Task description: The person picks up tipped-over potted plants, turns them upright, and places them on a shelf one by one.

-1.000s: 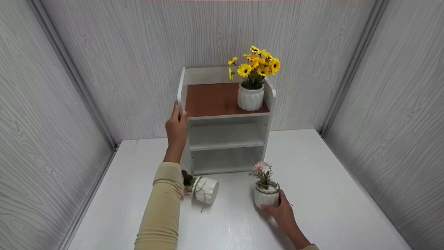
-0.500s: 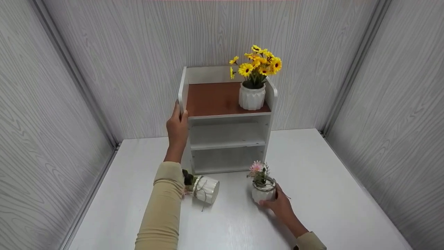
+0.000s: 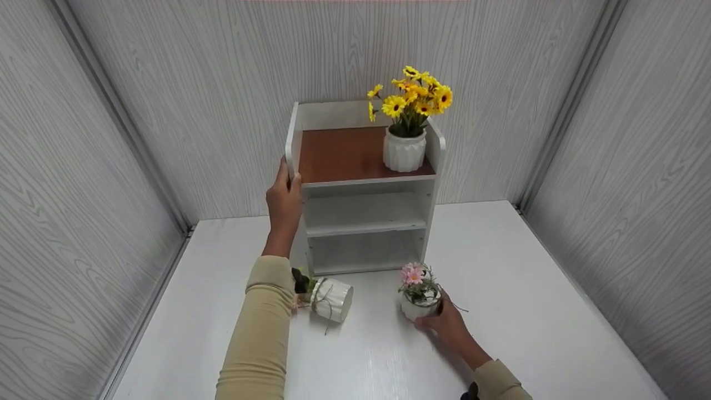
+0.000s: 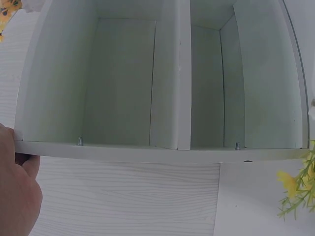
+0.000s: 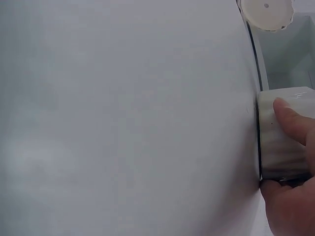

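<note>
My left hand grips the left side panel of a small white shelf unit, near the level of its brown top. Low on the right, my right hand holds a white flower pot with pink flowers, thumb and fingers round its side. In the right wrist view the thumb lies on the ribbed wall of that pot, its base right at the table. A second white pot, tied with twine, lies on its side by my left sleeve, which partly hides its flowers.
A white pot of yellow flowers stands at the right end of the shelf's top. The unit stands on a white table close to the back wall. Grey wood-grain panels enclose both sides.
My right hand has moved the pink-flower pot slightly left and toward the shelf, and its flowers now lean more to the left. The left hand keeps its grip on the panel.
</note>
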A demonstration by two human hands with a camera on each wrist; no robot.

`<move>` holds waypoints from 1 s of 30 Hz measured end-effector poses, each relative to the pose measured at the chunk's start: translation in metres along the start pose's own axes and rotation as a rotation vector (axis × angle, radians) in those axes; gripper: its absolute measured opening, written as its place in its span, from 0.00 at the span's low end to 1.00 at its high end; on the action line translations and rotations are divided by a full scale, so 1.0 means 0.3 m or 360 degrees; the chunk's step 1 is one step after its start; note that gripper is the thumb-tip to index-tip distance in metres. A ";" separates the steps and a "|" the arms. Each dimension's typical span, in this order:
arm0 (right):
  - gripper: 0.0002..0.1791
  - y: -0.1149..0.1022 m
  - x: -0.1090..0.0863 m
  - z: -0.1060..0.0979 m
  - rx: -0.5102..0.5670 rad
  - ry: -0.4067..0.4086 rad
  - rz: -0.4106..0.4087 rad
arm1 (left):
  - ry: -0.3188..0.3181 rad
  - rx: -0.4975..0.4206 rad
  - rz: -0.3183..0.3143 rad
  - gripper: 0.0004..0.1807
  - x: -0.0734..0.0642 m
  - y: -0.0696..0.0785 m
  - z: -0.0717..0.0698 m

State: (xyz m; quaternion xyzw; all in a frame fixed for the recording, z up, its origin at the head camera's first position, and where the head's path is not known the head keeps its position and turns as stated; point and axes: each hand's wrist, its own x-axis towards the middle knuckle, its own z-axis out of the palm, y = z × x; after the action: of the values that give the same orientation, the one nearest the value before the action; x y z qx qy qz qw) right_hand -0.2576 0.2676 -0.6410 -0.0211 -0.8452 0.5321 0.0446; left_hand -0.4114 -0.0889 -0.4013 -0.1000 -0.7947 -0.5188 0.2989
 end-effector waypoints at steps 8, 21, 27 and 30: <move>0.56 -0.015 -0.013 -0.016 0.0134 -0.0069 0.0020 | 0.0017 0.0004 0.0031 0.31 0.001 0.003 -0.001; 0.61 -0.055 -0.006 -0.044 0.0221 -0.0057 0.0032 | 0.0013 -0.0005 0.0014 0.31 0.002 0.004 -0.002; 0.60 -0.062 0.005 -0.042 0.0172 -0.0062 -0.0033 | 0.0012 -0.0007 0.0022 0.31 -0.003 0.003 -0.003; 0.60 -0.062 0.020 -0.043 0.0133 -0.0063 -0.0040 | 0.0019 -0.0011 0.0020 0.31 0.003 0.005 -0.001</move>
State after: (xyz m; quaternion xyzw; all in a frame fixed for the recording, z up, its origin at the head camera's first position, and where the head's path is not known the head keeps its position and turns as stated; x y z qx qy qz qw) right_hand -0.2622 0.2716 -0.6186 0.0019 -0.8231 0.5668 0.0353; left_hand -0.4113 -0.0887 -0.3997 -0.1030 -0.7905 -0.5201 0.3066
